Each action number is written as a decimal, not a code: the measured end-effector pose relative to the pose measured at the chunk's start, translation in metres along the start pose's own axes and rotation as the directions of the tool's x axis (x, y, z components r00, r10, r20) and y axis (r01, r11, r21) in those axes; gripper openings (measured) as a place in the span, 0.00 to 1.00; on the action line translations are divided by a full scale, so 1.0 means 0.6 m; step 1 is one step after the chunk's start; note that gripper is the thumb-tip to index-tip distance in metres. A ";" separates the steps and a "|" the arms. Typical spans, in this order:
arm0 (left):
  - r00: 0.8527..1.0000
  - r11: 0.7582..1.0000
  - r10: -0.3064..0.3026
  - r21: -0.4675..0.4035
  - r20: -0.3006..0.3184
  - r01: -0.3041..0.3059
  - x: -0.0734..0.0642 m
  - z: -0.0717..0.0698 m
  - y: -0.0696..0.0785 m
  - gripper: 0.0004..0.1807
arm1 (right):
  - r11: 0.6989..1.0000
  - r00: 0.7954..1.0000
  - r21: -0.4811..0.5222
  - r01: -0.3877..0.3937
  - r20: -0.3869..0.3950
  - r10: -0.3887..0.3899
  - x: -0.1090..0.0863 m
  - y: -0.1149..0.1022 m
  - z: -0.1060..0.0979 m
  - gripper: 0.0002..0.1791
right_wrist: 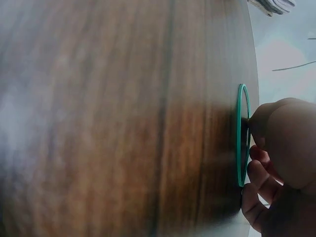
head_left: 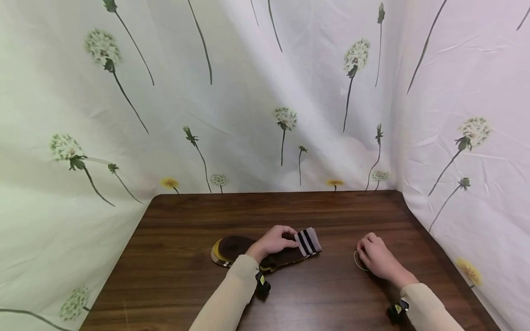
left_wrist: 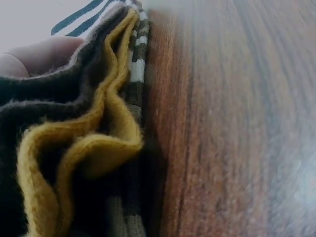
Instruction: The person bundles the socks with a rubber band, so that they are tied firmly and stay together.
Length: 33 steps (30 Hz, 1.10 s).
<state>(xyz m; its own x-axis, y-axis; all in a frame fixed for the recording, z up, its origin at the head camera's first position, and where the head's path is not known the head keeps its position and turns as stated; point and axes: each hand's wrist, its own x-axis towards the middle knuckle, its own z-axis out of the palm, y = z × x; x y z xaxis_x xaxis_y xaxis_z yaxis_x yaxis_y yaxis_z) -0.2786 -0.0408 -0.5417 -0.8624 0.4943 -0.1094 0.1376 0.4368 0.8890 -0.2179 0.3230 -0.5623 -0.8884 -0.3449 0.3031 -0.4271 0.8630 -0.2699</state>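
Note:
A flat stack of socks (head_left: 285,258) lies on the table: dark brown on top, with mustard-yellow and patterned layers below, and a grey cuff (head_left: 308,242) with black stripes at its right end. My left hand (head_left: 274,240) rests on the stack, thumb and fingertips beside that cuff. In the left wrist view, wavy edges of the yellow sock (left_wrist: 118,118) show beneath the dark one, with part of the hand behind. Farther right, my right hand (head_left: 376,255) pinches a thin green rubber band (right_wrist: 239,133) by its edge, low at the tabletop; the fingertips partly hide it.
The dark wood table (head_left: 174,276) has rounded back corners. White cloth printed with dandelions (head_left: 248,138) hangs behind it and along both sides. Small black cameras are strapped to both wrists over pale sleeves (head_left: 227,294).

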 end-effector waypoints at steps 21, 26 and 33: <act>1.000 1.000 0.007 -0.008 0.005 -0.007 0.002 0.000 -0.007 0.12 | 0.990 0.999 0.136 -0.040 0.005 0.039 0.016 -0.013 0.000 0.08; 1.000 1.000 0.001 -0.006 0.006 -0.001 0.000 0.000 -0.004 0.12 | 0.948 0.985 0.271 -0.168 0.013 0.171 0.024 -0.034 0.001 0.04; 1.000 1.000 0.002 -0.004 0.000 -0.002 -0.001 -0.001 0.000 0.12 | 0.749 0.950 0.599 -0.282 0.068 0.304 0.046 -0.068 -0.002 0.07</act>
<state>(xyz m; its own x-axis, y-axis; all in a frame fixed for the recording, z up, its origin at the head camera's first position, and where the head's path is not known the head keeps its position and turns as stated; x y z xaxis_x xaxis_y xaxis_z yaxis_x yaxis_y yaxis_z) -0.2785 -0.0413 -0.5417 -0.8619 0.4956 -0.1074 0.1376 0.4323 0.8912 -0.2249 0.2784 -0.5420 -0.9854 -0.0909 0.1440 -0.1703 0.5229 -0.8352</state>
